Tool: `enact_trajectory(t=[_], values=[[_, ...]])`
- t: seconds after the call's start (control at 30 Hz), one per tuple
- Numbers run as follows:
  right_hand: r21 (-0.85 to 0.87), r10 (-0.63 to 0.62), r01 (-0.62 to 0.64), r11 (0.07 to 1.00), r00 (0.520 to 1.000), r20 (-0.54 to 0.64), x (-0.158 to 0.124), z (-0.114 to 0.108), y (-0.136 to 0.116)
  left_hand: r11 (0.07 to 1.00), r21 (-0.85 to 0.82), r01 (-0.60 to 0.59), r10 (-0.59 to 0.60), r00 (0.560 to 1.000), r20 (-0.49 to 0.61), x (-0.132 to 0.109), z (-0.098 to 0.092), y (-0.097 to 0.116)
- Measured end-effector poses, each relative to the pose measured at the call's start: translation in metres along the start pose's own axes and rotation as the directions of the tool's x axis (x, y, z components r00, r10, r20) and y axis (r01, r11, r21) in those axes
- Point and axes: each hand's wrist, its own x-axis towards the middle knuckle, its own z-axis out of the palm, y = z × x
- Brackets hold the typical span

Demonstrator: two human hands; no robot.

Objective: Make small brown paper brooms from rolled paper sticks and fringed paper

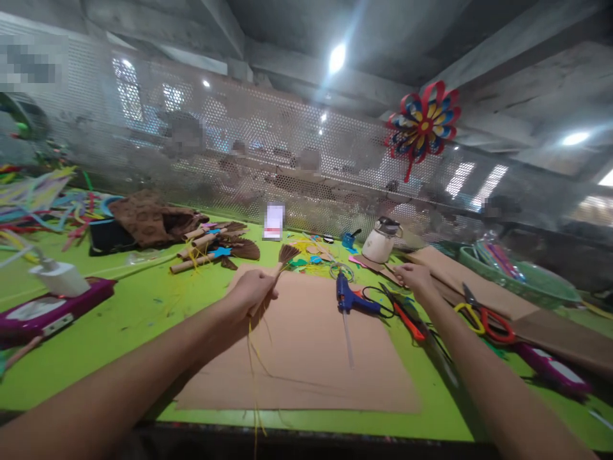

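**Left Hand Holding the Brown Fringed Paper Piece**

My left hand (253, 294) is just left of centre in the frame. Its fingers are curled narrowly around the brown fringed paper piece (288, 253), whose splayed end projects past the knuckles toward the upper right. Thin yellow strands (255, 377) hang below this hand, in front of a flat tan paper sheet (306, 393).

My right hand (416, 280) is right of centre, near a white jug with a dark lid (376, 246). Its fingertips are close together; I cannot tell whether they grip anything.

A blue glue gun with a translucent stick (343, 294) lies between my hands. Scissors with yellow and orange-red handles (497, 328) lie at the right of the frame.

Left of centre, tan paper tubes with blue stars (191, 262) lie grouped on the bright green tabletop (138, 303). A purple power strip (96, 296) occupies the left edge.
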Motion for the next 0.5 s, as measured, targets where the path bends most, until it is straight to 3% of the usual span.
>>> enact_trajectory(t=[0.1,0.2,0.5], values=[[-0.27,0.051,0.004,0.963,0.979,0.195,0.009,0.006,-0.006,0.989,0.148,-0.017,0.026,0.998,-0.055,0.002,-0.008,-0.005],[-0.447,0.07,0.08,0.891,0.948,0.309,0.019,0.02,-0.007,0.96,0.276,-0.052,0.077,0.994,-0.079,-0.004,-0.02,-0.012],[-0.638,0.022,0.257,0.726,0.918,0.395,0.039,0.054,0.012,0.831,0.542,-0.123,0.209,0.973,-0.1,0.0,-0.049,-0.028]])
